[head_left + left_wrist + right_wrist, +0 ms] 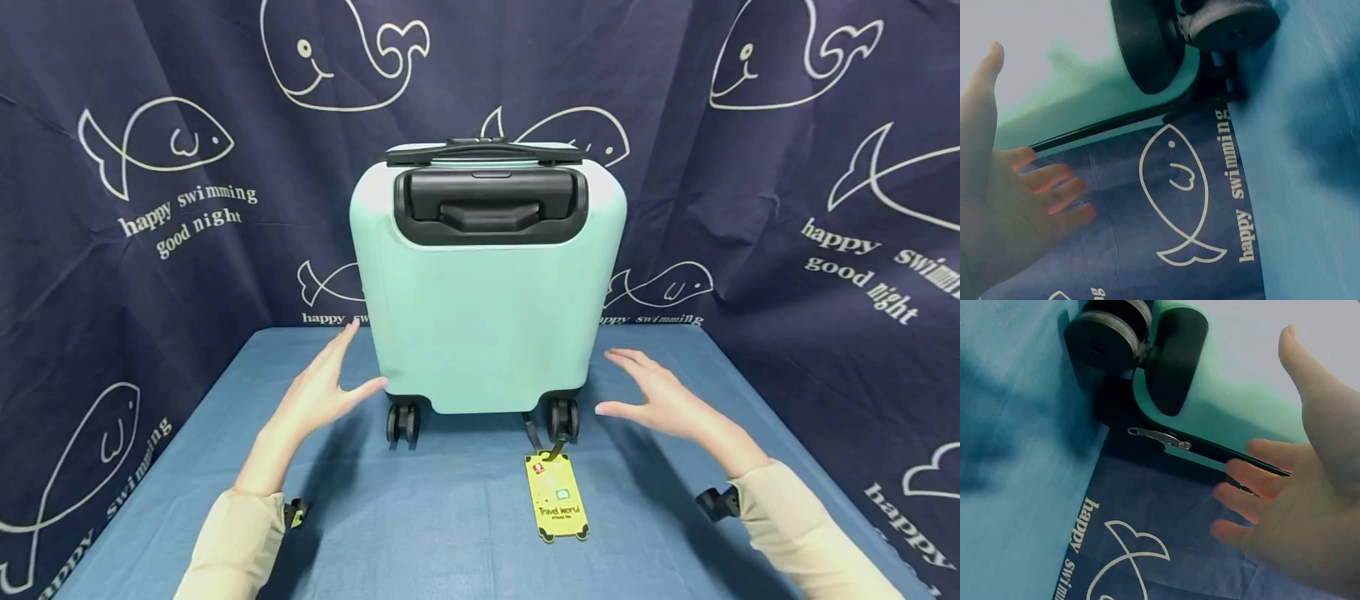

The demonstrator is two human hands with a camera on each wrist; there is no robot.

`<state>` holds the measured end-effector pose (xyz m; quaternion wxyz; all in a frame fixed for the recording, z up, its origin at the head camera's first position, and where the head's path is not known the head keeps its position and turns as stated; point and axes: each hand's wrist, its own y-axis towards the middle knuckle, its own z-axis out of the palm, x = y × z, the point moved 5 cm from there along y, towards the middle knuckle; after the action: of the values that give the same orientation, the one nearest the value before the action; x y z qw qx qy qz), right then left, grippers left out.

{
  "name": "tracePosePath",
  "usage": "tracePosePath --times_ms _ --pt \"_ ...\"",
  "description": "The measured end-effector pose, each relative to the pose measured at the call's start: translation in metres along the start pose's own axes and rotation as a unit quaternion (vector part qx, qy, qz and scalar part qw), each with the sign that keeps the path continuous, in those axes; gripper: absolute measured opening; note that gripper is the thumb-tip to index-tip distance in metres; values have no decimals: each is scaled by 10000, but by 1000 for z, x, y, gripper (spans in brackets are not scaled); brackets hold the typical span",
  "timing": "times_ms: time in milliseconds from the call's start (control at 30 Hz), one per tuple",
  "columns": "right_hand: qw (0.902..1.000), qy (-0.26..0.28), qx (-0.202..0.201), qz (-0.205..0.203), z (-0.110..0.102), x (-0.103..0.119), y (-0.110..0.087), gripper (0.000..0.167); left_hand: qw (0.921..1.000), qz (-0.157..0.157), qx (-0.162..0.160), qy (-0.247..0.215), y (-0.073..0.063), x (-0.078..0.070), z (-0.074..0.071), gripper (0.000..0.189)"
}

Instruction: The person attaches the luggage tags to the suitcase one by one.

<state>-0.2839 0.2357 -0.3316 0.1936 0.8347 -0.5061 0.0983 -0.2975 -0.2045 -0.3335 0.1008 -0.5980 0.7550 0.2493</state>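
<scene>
A mint-green suitcase stands upright on its black wheels, with a black top handle and a folded-down pull handle in its upper panel. My left hand is at its lower left side, fingers straight and thumb spread, holding nothing. On the other side my right hand faces it with fingers extended, a small gap from the shell. A yellow luggage tag hangs by a black strap and lies in front of the right wheel. In the right wrist view a metal zipper pull shows on the side seam.
The suitcase stands on a table with a blue cloth. Behind and to both sides hangs a dark navy curtain printed with white whales, fish and words, close behind the suitcase.
</scene>
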Motion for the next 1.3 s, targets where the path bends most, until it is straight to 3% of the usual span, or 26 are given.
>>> tracePosePath --times_ms 167,433,600,833,1067,1300 --pt "9997 198 -58 -101 10 1 3 76 9982 40 -99 -592 8 -5 2 102" --pt "9993 273 -76 -224 30 4 4 60 9880 277 -578 -1406 23 -13 7 103" --pt "9989 396 -13 -269 42 5 2 51 9785 324 -895 -1829 30 -21 7 100" --pt "9959 768 367 -315 60 9 2 49 9632 218 -993 -2489 35 -30 9 108" --pt "9926 931 751 -210 75 14 2 50 9615 484 -1218 -2414 39 -36 17 109" --pt "9922 852 903 -93 91 17 3 52 9635 415 -1298 -2305 39 -35 20 107"
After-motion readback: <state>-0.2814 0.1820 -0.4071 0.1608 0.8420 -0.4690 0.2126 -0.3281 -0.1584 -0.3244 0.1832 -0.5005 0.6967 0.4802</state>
